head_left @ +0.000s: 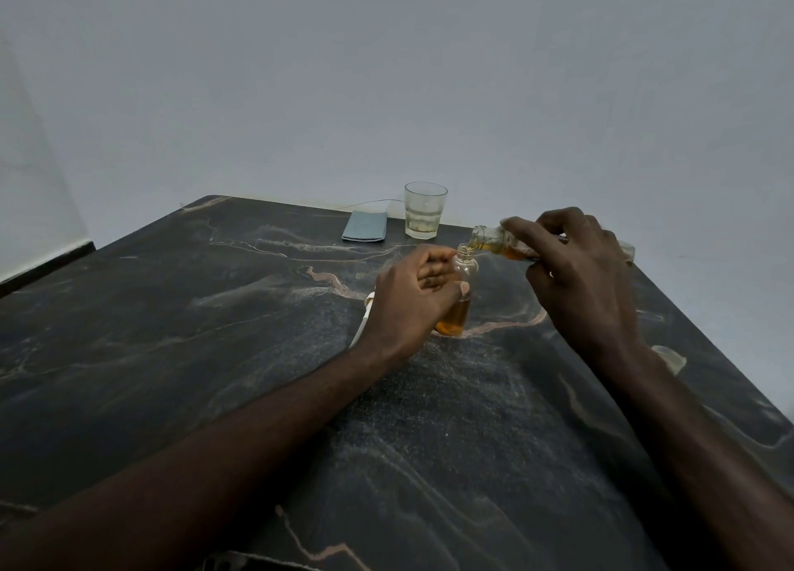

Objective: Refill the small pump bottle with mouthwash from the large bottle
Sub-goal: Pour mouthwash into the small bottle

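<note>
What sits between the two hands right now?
In the head view, the small bottle, gripped by the left hand, under the mouth of the large bottle tilted by the right hand.

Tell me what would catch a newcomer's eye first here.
Mid-table, the right hand tips a large bottle of amber liquid, its mouth at the open neck of a small bottle, which the left hand steadies on the dark marble table. Behind them, by the wall, stands a drinking glass beside a grey-blue pouch.

Dim, flat light; soft shadows (wide-angle bending at edges).
</note>
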`<state>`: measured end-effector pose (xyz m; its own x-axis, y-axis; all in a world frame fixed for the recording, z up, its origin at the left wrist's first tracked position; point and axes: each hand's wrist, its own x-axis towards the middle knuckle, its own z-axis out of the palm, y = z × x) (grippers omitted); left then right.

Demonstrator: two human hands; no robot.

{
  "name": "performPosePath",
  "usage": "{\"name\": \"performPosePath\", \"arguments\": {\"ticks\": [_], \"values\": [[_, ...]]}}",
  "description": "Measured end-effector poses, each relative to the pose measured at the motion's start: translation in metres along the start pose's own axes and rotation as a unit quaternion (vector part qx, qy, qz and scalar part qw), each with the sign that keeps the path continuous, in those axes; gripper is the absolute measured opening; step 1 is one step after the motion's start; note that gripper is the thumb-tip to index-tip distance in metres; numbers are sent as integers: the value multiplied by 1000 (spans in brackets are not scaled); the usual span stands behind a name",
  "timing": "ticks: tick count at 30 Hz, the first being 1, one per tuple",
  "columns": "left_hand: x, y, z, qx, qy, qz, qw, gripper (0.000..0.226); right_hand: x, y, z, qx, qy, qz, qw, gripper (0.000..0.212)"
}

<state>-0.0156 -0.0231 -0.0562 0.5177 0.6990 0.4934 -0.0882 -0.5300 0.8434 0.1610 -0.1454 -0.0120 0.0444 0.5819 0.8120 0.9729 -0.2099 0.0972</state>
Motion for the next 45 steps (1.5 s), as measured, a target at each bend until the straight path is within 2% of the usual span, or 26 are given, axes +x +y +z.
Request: {"name": "performPosePath", "arguments": {"ticks": [45], "values": [[0,1,0,-3,3,-3,1000,44,0,1,1,2,6,-6,1000,63]]}}
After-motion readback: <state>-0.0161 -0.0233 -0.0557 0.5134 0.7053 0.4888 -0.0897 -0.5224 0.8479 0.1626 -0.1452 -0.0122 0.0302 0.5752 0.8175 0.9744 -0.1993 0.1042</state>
